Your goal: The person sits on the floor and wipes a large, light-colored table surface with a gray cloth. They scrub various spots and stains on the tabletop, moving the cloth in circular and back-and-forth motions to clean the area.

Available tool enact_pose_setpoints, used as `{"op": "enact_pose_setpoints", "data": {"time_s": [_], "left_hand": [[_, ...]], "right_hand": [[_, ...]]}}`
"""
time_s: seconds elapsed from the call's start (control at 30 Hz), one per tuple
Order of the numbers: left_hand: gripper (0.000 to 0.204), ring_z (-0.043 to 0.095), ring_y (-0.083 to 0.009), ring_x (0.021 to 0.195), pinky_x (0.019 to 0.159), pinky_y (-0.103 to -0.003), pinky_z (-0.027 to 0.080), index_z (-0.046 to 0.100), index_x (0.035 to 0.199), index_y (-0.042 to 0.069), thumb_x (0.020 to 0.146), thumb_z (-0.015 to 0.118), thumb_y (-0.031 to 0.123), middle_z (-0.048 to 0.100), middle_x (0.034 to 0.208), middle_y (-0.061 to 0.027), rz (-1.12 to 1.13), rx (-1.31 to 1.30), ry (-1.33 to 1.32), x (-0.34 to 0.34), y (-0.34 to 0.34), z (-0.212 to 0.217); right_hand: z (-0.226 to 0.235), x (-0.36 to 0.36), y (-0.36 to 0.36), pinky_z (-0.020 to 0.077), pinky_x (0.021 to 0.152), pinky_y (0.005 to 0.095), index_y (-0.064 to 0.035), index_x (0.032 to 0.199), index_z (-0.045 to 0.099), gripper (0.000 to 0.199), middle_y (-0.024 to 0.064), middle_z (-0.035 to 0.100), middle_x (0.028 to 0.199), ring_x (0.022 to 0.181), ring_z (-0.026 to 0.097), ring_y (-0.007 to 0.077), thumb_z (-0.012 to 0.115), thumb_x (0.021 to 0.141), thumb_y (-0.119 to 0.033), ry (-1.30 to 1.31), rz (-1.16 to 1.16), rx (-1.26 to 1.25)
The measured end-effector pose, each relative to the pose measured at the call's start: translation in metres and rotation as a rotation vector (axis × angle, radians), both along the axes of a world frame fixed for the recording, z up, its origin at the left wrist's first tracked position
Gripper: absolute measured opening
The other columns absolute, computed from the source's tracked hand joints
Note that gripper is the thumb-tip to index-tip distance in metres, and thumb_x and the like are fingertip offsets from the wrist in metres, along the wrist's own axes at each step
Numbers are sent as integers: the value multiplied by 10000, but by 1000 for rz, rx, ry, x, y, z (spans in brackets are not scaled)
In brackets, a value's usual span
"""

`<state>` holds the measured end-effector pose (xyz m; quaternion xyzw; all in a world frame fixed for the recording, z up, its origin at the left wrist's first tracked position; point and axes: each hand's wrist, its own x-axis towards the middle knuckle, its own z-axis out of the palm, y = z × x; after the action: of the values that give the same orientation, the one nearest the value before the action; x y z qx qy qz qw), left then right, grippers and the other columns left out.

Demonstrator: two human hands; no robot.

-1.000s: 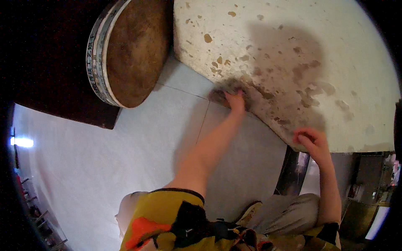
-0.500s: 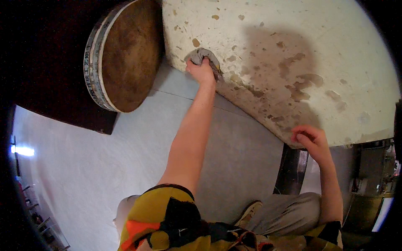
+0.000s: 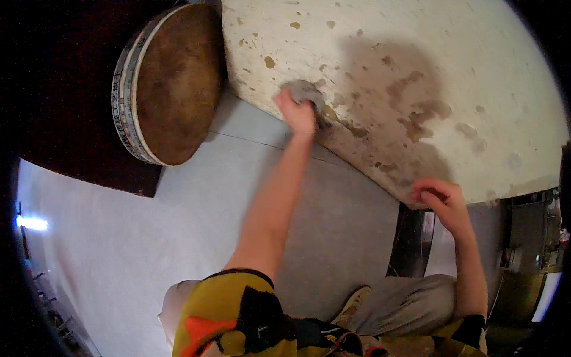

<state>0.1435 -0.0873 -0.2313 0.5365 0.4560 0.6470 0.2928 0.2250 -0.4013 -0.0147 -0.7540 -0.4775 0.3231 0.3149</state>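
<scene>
A grey cloth (image 3: 307, 91) is bunched under my left hand (image 3: 297, 111), which is closed on it and presses it to a cream-coloured panel (image 3: 499, 71). The panel's surface is scuffed, with brownish patches and wet-looking smears, and a shadow falls over its middle. My left arm is stretched forward to the panel's lower left edge. At the panel's near corner, my right hand (image 3: 443, 199) is loosely curled with a gap between thumb and fingers. Nothing shows in it; whether its fingertips touch the panel I cannot tell.
A round brown board with a pale banded rim (image 3: 175, 89) leans at the left against a dark brown panel (image 3: 65, 107). Grey tiled floor (image 3: 137, 238) lies below. A dark strip (image 3: 410, 244) crosses the floor near my bent knee. Dark furniture (image 3: 529, 238) stands far right.
My left hand has slid the grey cloth a little right and nearer along the panel's edge; it is slightly blurred. My right hand is nearly unmoved. The view has shifted slightly.
</scene>
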Motion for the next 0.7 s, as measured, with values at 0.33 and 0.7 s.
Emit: {"op": "enact_pose_setpoints", "data": {"time_s": [0.33, 0.7], "left_hand": [[366, 478, -391, 986, 866, -429, 383, 506, 991, -16, 630, 555, -43, 470, 984, -187, -159, -15, -26, 27, -59, 14], [435, 486, -391, 1006, 897, -437, 391, 491, 1079, -46, 652, 567, -24, 479, 1048, -208, -23, -134, -61, -15, 38, 24]], "right_hand": [[-4, 9, -2, 488, 712, 257, 14, 969, 617, 151, 64, 647, 853, 787, 603, 133, 552, 846, -44, -44, -20, -56], [-8, 5, -1, 488, 730, 274, 16, 955, 625, 156, 68, 649, 828, 789, 609, 145, 565, 828, -51, 6, -18, 8]]}}
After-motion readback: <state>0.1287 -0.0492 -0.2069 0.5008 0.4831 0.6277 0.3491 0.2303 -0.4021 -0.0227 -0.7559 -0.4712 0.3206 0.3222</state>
